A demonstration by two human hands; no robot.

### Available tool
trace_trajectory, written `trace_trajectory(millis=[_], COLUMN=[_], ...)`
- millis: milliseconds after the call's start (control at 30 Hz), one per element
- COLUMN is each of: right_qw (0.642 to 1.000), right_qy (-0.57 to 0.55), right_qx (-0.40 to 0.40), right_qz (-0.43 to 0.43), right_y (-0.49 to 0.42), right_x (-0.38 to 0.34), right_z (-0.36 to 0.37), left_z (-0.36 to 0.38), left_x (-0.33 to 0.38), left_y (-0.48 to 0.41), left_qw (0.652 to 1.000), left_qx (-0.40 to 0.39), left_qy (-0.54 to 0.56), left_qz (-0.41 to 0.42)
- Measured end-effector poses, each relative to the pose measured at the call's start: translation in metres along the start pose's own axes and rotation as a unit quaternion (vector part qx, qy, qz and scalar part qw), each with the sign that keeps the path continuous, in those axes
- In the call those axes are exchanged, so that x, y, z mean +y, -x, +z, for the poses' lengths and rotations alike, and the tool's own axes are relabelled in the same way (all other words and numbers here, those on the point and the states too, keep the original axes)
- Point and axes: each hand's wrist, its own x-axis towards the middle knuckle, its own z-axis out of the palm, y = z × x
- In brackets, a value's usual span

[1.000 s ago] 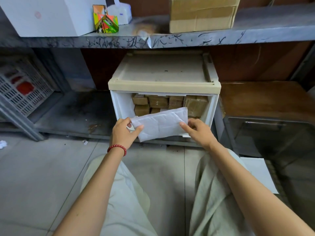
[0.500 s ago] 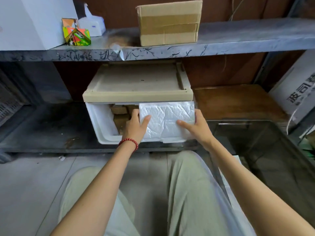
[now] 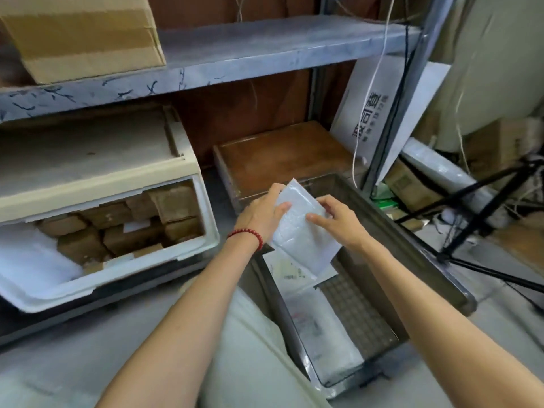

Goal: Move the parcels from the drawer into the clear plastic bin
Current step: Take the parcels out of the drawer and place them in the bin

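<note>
The person wears a red bead bracelet on the left wrist and pale grey-green trousers.

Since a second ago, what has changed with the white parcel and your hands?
The white parcel was carried from the mouth of the drawer to the right. The left hand and right hand now hold it tilted over the clear plastic bin, not yet released. The grip is unchanged. The brown parcels stay in the drawer, and the flat parcels lie in the bin.
</note>
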Motion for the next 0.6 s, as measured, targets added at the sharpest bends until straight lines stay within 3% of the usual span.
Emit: trace_trajectory(millis=[300,433,600], right_qw=[0.988,0.966,0.931], right_qy=[0.046,0.117,0.178], right_qx=[-0.008,-0.031,-0.064], right_qz=[0.15,0.228,0.313], right_y=[0.014,0.012,0.014], right_x=[0.104,0.146,0.179], right_z=[-0.009,0.0,0.005], left_z=[0.083,0.095,0.099], left_x=[0.001,-0.024,-0.04], left_y=[-0.01,-0.017,-0.029], left_qw=[0.989,0.974,0.97], left_qx=[-0.047,-0.051,-0.044], left_qy=[-0.134,-0.214,-0.233], left_qz=[0.051,0.055,0.049])
